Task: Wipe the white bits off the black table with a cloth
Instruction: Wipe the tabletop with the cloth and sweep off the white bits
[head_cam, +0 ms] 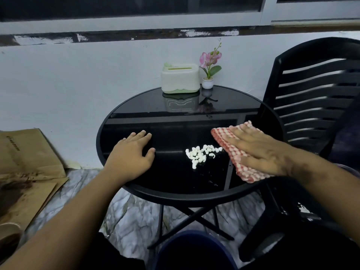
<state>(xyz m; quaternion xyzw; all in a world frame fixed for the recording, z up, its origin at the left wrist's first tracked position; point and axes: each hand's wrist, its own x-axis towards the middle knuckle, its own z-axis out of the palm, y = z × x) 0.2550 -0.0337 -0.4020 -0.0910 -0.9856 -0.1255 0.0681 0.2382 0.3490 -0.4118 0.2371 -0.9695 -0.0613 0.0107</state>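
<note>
A pile of small white bits (pixel 200 154) lies near the middle front of the round black glass table (pixel 175 193). A red and white checked cloth (pixel 236 155) lies flat on the table just right of the bits, its left edge touching them. My right hand (pixel 259 151) presses flat on the cloth with fingers stretched out. My left hand (pixel 132 152) rests palm down on the table's left side, fingers apart, holding nothing.
A pale green tissue box (pixel 180 78) and a small potted pink flower (pixel 209 69) stand at the table's far edge by the wall. A black slatted chair (pixel 315 90) is at the right. Brown cardboard (pixel 29 162) lies on the floor at the left.
</note>
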